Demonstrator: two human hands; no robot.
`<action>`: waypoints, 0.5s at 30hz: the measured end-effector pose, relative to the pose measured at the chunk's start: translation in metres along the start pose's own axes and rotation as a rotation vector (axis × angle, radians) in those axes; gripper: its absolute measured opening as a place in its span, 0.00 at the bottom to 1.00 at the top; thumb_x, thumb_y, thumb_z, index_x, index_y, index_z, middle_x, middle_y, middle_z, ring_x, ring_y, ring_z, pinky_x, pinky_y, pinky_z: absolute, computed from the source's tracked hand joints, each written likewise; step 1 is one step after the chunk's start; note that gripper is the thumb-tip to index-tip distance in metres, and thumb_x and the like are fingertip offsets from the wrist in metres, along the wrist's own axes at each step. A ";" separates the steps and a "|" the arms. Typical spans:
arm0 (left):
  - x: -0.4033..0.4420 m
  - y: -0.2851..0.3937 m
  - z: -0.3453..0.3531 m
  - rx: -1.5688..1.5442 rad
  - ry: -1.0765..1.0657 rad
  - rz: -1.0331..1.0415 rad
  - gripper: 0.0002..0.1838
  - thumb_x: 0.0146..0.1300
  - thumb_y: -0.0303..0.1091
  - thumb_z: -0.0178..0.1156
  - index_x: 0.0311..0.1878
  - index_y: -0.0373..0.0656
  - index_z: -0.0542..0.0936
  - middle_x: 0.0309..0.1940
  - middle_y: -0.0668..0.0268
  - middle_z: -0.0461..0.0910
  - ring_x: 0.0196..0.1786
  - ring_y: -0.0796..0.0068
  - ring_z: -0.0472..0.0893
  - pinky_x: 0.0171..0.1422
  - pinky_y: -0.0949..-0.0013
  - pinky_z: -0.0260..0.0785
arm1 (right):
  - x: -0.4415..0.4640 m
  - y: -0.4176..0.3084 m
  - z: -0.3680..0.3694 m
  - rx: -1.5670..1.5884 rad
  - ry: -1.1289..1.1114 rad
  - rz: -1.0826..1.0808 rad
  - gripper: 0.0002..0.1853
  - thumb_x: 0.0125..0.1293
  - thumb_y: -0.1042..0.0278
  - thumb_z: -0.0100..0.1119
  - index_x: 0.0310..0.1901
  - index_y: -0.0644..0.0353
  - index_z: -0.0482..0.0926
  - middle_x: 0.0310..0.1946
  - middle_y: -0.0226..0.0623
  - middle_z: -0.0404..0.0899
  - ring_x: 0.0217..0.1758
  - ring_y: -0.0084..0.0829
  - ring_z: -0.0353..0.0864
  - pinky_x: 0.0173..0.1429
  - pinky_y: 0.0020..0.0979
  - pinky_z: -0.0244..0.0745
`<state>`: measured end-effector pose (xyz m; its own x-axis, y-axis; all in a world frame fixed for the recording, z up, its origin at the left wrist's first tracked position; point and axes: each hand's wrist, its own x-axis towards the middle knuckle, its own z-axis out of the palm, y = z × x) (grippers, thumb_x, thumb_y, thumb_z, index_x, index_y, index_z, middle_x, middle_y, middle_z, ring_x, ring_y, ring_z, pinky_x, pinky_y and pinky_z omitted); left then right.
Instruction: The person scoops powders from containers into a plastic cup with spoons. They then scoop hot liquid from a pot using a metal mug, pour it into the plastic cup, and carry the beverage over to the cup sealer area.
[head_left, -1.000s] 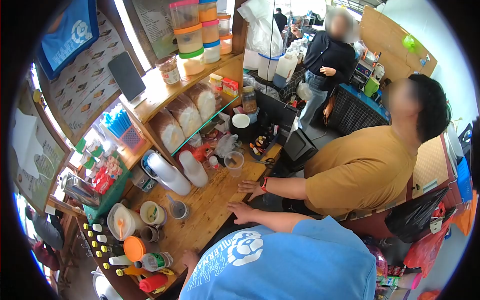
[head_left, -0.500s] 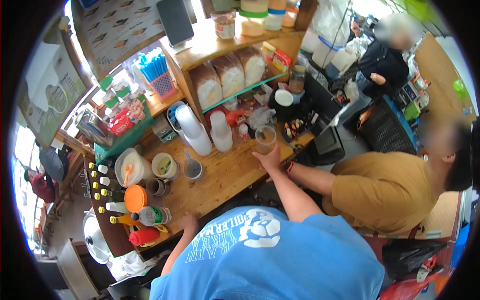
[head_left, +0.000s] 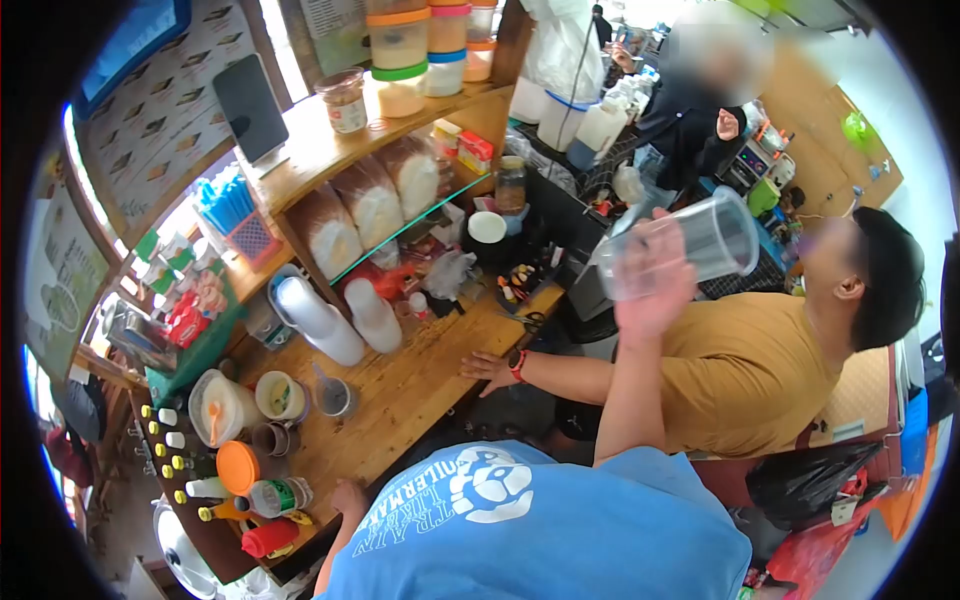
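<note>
Surface: the wooden surface is stretching from the lower left toward the middle of the view, in front of the person in the blue shirt.
Shelf: the wooden shelf is standing along the far side of the surface.
Co-worker: a person in a mustard shirt is standing to the right, with the co-worker's hand resting palm down at the near edge of the surface.
Stacked cups: one stack and a shorter stack are lying close together near the shelf, well apart from the right hand.
Clear plastic cup: the cup is hanging in the air, off the surface, at the right hand.
Long axis: the cup is lying nearly sideways in the view, its wide mouth facing right and tilting slightly up, its narrower end pointing left; the axis is crossing the raised right forearm.
Nearer hand: the right hand is gripping the cup toward its narrower end, leaving the mouth free beyond the fingers.
Farther hand: the left hand is resting at the near edge of the surface, well apart from the cup and near the red bottle; its fingers are too unclear to tell whether they are curling or spreading.
</note>
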<state>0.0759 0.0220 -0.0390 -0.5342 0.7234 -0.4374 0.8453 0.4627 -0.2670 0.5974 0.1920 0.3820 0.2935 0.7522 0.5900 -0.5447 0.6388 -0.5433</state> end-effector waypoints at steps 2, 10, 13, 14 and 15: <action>0.003 0.003 0.004 0.024 -0.016 -0.006 0.24 0.69 0.39 0.55 0.65 0.40 0.75 0.41 0.56 0.88 0.41 0.57 0.89 0.33 0.46 0.78 | 0.006 -0.014 -0.002 -0.453 0.039 -0.205 0.38 0.63 0.50 0.68 0.67 0.66 0.65 0.52 0.37 0.78 0.37 0.17 0.74 0.36 0.16 0.70; 0.014 0.005 0.015 0.080 -0.048 0.008 0.25 0.69 0.37 0.54 0.67 0.40 0.75 0.41 0.55 0.88 0.39 0.57 0.89 0.31 0.42 0.77 | 0.000 -0.017 0.012 -0.666 0.104 -0.276 0.35 0.62 0.52 0.70 0.63 0.68 0.70 0.47 0.38 0.81 0.32 0.14 0.73 0.33 0.15 0.66; 0.005 0.010 -0.003 0.034 -0.058 -0.071 0.22 0.69 0.37 0.55 0.63 0.40 0.78 0.41 0.55 0.88 0.39 0.56 0.89 0.28 0.43 0.76 | 0.002 -0.017 0.015 -0.724 0.120 -0.284 0.35 0.63 0.52 0.69 0.63 0.69 0.70 0.46 0.37 0.81 0.32 0.13 0.72 0.32 0.15 0.65; 0.002 0.010 -0.002 0.044 -0.002 -0.062 0.20 0.68 0.38 0.55 0.60 0.40 0.80 0.40 0.56 0.88 0.39 0.56 0.89 0.27 0.43 0.76 | 0.002 -0.016 0.012 -0.724 0.124 -0.287 0.35 0.63 0.52 0.69 0.63 0.69 0.70 0.46 0.37 0.81 0.32 0.13 0.72 0.32 0.15 0.65; 0.002 0.011 -0.003 0.046 0.000 -0.061 0.20 0.68 0.38 0.55 0.60 0.40 0.80 0.40 0.56 0.88 0.39 0.56 0.89 0.27 0.43 0.76 | 0.000 -0.016 0.009 -0.672 0.127 -0.232 0.32 0.61 0.59 0.70 0.62 0.68 0.71 0.47 0.38 0.81 0.41 0.19 0.75 0.44 0.21 0.69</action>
<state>0.0841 0.0302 -0.0406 -0.5847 0.6947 -0.4190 0.8107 0.4822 -0.3320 0.5990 0.1808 0.3957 0.4542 0.5719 0.6831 0.1319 0.7151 -0.6865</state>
